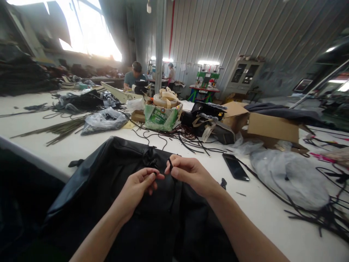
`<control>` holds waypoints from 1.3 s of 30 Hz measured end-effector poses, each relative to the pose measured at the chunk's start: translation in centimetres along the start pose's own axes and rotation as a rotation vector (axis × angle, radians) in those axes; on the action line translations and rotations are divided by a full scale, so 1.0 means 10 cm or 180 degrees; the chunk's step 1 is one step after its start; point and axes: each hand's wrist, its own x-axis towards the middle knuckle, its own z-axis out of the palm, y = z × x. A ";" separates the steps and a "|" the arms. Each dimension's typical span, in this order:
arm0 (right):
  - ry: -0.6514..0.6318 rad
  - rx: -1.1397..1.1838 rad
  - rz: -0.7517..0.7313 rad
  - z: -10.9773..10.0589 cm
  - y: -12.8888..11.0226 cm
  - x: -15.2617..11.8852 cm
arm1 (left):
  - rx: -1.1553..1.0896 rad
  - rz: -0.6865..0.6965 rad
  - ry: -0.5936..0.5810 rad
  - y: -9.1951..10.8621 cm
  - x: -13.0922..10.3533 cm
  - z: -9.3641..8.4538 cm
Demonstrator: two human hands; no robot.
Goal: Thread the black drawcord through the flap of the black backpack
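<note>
A large black bag [117,163] of smooth, slightly shiny material lies in front of me, partly over the table's near edge. Above it, my right hand [188,174] pinches a short black cord [170,165] between thumb and fingers. Close by on the left, my left hand [143,182] is closed in a pinch on a small dark piece, mostly covered by the fingertips. Whether that piece belongs to the same cord I cannot tell. Black buckles [153,162] sit on the bag just beyond my left fingertips.
A phone [236,166] lies right of the bag, near a plastic bag [289,178] and loose black cords. Further back stand a green box [159,117] with webbing rolls and an open cardboard box [272,127]. A co-worker [135,76] sits across the table.
</note>
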 end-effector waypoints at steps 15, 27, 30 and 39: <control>0.0030 -0.0623 0.0629 0.04 0.23 0.02 | -0.0870 -0.0157 0.0169 0.00 -0.13 -0.11; 0.0285 -0.0625 0.0513 0.12 0.45 0.03 | -0.0830 -0.0169 -0.0319 0.07 -0.14 0.07; 0.0230 -0.1287 0.0267 0.16 0.45 0.02 | -0.0733 -0.0118 -0.0387 0.06 -0.12 0.14; 0.0361 -0.0529 0.0915 0.09 0.47 0.05 | -0.0883 -0.0264 -0.0355 0.06 -0.15 0.08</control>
